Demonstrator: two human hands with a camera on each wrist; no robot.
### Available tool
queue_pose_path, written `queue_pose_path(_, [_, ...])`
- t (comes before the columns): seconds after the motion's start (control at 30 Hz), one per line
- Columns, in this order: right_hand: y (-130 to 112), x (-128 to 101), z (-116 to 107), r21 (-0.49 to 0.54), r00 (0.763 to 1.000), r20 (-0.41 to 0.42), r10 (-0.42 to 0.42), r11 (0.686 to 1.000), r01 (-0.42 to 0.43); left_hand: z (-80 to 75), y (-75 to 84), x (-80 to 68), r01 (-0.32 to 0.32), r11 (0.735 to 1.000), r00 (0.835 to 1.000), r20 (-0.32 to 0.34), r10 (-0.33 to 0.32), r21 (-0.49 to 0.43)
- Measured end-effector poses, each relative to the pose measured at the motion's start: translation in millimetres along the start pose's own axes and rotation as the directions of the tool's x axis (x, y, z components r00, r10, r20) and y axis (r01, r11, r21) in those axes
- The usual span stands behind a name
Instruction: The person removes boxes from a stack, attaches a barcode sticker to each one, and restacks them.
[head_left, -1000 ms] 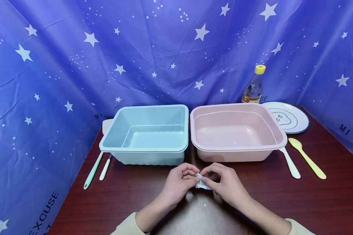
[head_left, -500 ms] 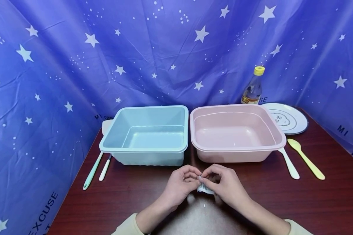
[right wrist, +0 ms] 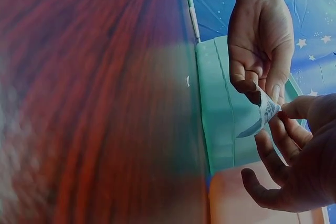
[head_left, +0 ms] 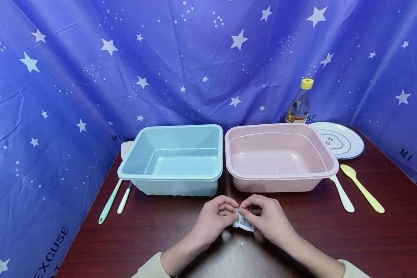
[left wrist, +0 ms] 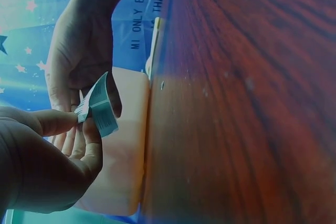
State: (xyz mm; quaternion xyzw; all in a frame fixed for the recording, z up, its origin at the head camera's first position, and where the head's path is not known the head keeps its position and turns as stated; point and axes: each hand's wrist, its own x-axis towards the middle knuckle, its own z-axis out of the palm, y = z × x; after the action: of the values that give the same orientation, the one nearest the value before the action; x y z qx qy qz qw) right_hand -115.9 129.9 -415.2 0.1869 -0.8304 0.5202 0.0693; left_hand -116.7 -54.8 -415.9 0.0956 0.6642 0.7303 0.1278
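A small white packet [head_left: 243,222] with a printed barcode is held just above the dark wooden table [head_left: 160,235], in front of the two bins. My left hand [head_left: 232,211] pinches its upper left corner between thumb and forefinger. My right hand [head_left: 244,213] pinches the same top edge from the right. In the left wrist view the packet [left wrist: 97,106] hangs between the left hand [left wrist: 63,129] and the right hand [left wrist: 84,61]. In the right wrist view the packet [right wrist: 264,115] sits between the right hand [right wrist: 286,124] and the left hand [right wrist: 262,85].
A light blue bin [head_left: 170,178] and a pink bin [head_left: 281,176] stand side by side behind the hands. A green-handled utensil [head_left: 109,202] and a white one [head_left: 124,199] lie at the left. A white spoon [head_left: 343,193], yellow spoon [head_left: 363,189], plate [head_left: 347,148] and bottle [head_left: 299,103] are at the right.
The packet has dropped a little and swung toward the right hand. Both hands stay in nearly the same place, still pinching it.
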Motion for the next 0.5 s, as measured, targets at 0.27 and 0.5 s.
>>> queue_pose_path(0.27, [-3, 2, -8, -0.105, 1.000, -0.020, -0.005, 0.994, 0.003, -1.3, -0.6, 0.5, -0.006, 1.000, 1.000, 0.009, 0.006, 0.000])
queue_pose_path(0.5, [-7, 5, -19, -0.149, 0.999, -0.030, 0.026, 0.988, -0.030, -2.4, -1.3, 1.1, 0.007, 1.000, 1.000, 0.005, -0.007, 0.011])
